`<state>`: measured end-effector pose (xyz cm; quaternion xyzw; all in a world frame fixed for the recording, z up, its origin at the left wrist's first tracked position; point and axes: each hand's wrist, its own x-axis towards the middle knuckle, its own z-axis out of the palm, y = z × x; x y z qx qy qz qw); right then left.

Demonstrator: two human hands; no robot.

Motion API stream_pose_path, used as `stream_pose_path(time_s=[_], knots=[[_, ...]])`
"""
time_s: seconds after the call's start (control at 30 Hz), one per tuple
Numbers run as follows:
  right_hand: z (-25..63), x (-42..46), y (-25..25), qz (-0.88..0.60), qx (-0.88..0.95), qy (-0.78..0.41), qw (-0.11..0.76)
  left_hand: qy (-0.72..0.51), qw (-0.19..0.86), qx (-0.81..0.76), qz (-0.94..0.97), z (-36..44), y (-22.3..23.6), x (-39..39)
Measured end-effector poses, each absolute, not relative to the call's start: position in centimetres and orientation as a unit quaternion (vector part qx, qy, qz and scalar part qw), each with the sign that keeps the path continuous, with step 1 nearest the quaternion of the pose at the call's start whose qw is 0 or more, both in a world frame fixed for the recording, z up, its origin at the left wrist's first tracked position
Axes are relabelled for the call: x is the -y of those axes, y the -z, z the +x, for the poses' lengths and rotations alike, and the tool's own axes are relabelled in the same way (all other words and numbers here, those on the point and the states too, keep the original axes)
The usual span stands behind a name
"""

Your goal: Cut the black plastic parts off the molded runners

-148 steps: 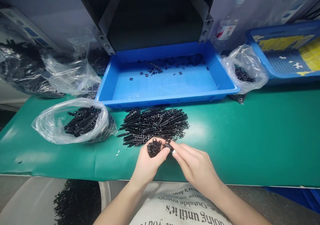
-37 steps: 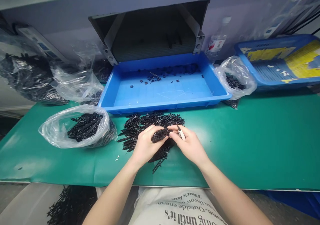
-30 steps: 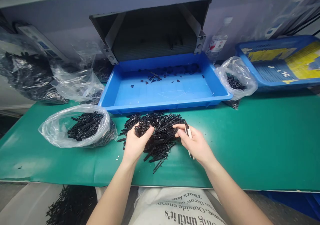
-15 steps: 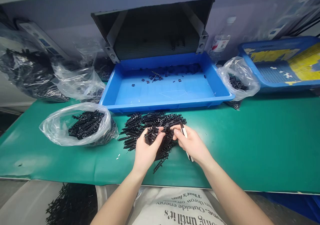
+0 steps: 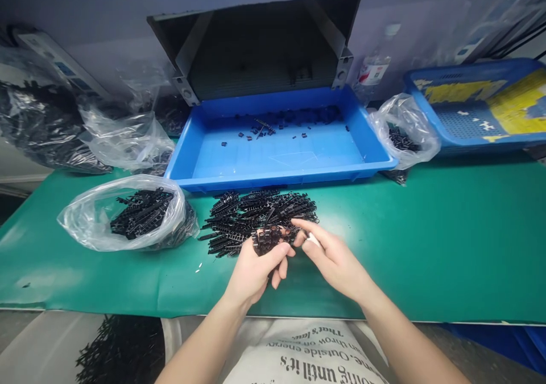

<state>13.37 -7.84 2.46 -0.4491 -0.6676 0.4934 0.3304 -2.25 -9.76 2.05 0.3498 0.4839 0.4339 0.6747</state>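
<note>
My left hand (image 5: 256,267) grasps a bundle of black strips (image 5: 268,239) over the bench (image 5: 435,236), near the heap (image 5: 256,209); I should hold it steady, letting the right hand (image 5: 335,259), gripping a white item (image 5: 313,239), work gently.

Strips (image 5: 260,207) are showing rough-textured, faintly glossy plastic; the tray (image 5: 256,159) is presenting smooth plastic; bags (image 5: 81,216) are gleaming as wrinkled, clear film; the mat (image 5: 447,230) is reflecting light smoothly; the garment (image 5: 307,347) is appearing as matt cloth.
</note>
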Motion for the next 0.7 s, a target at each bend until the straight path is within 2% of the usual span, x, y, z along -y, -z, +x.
stream_pose_path(time_s=[0.13,0.3,0.7], knots=[[14.0,8.9,-2.6,-0.440,0.769,-0.374,0.276,-0.412,0.668,-0.499,0.368,-2.3,-2.4,9.8],[14.0,9.4,-2.6,-0.439,0.822,-0.256,0.258,-0.397,0.646,-0.525,0.387,-2.4,-2.4,9.9],[13.9,9.7,-2.3,-0.448,0.839,-0.185,0.245,-0.396,0.612,-0.544,0.415,-2.3,-2.1,10.3]])
